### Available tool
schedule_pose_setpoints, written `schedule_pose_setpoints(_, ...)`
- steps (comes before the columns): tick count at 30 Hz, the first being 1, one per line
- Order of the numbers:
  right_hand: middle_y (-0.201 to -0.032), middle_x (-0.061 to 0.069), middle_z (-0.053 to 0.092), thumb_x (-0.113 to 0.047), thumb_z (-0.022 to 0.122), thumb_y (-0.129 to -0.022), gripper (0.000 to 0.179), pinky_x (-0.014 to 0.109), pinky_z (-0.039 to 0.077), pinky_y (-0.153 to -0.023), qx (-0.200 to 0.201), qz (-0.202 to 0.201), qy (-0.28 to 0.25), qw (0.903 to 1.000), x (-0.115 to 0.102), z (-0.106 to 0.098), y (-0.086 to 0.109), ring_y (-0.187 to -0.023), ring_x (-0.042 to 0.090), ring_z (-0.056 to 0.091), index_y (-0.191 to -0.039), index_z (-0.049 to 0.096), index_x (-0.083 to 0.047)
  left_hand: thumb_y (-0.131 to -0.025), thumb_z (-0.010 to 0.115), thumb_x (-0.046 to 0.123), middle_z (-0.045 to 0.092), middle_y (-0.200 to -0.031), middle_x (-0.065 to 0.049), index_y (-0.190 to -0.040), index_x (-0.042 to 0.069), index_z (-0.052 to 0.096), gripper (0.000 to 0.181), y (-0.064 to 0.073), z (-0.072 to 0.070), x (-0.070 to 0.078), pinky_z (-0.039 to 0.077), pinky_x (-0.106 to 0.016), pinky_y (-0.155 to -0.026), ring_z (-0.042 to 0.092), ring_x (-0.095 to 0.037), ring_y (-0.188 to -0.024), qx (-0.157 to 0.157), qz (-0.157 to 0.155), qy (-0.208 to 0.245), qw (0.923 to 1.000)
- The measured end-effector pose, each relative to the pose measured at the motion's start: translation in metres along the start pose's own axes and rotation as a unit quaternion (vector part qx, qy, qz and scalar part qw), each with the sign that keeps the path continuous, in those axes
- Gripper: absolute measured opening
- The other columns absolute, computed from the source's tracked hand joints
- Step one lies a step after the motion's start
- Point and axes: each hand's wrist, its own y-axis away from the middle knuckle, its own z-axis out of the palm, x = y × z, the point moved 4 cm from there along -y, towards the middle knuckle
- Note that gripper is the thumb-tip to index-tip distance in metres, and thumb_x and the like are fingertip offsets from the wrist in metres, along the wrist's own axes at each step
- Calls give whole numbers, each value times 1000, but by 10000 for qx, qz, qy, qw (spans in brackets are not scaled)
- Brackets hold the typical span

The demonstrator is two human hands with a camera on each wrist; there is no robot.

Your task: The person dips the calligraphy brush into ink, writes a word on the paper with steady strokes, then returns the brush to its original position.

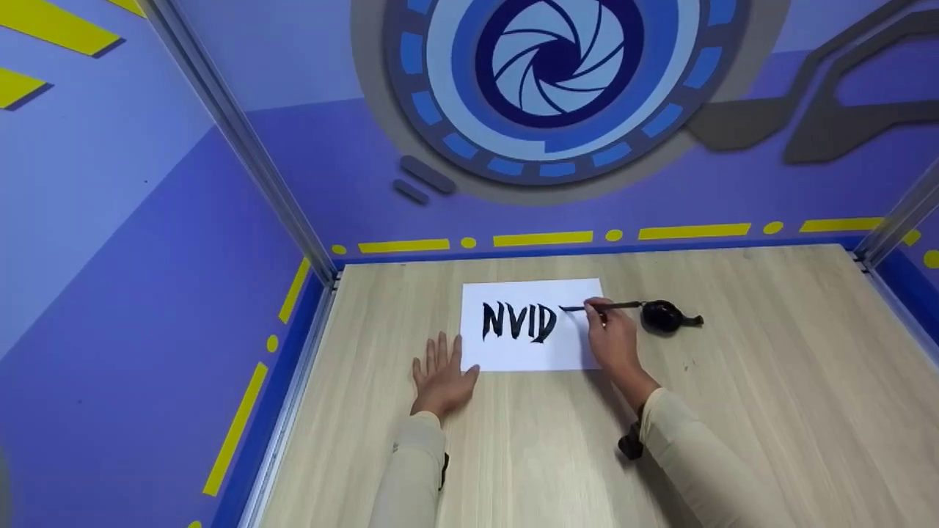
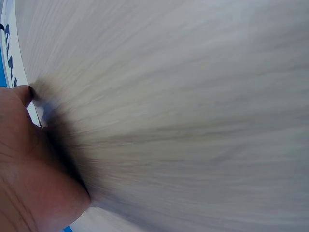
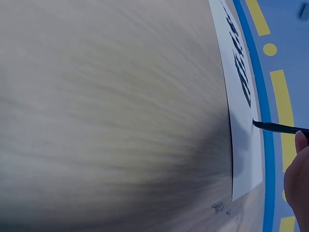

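A white sheet of paper (image 1: 528, 359) lies on the wooden table, with the black letters "NVID" (image 1: 519, 323) brushed across it. My right hand (image 1: 615, 341) pinches a dark ink brush (image 1: 623, 304) over the sheet's right part. The brush tip (image 3: 258, 124) is at the paper, just right of the D; in the head view it points left. My left hand (image 1: 442, 378) rests flat with fingers spread at the lower left corner of the sheet. In the left wrist view only part of the left hand (image 2: 34, 169) shows, beside the paper's edge.
A round black ink pot (image 1: 662, 317) with a short handle stands right of the paper, behind the brush's end. Small dark marks (image 1: 688, 364) spot the table (image 1: 770, 411). Blue and purple panels (image 1: 308, 176) with metal corner posts wall in the back and sides.
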Motion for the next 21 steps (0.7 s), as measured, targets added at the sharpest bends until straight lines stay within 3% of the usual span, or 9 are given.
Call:
schedule_pose_setpoints(12, -112, 19, 80, -11, 68, -104, 17, 47, 58, -91, 27, -349, 117, 9993, -5, -1, -1, -99, 31, 75, -114, 78, -1, -112, 39, 53, -3, -183, -11, -174, 21, 14, 74, -1, 0, 1, -6, -68, -133, -8, -37, -170, 10, 39, -90, 10000)
schedule_pose_setpoints(21, -112, 21, 79, -11, 66, -105, 18, 49, 58, -94, -148, -182, 94, 9997, -6, 1, -4, -103, 35, 74, -113, 76, 1, -112, 39, 53, -4, -183, -10, -174, 22, 13, 74, -1, 0, 1, -6, -67, -134, -9, -37, -171, 6, 3, -187, 9998)
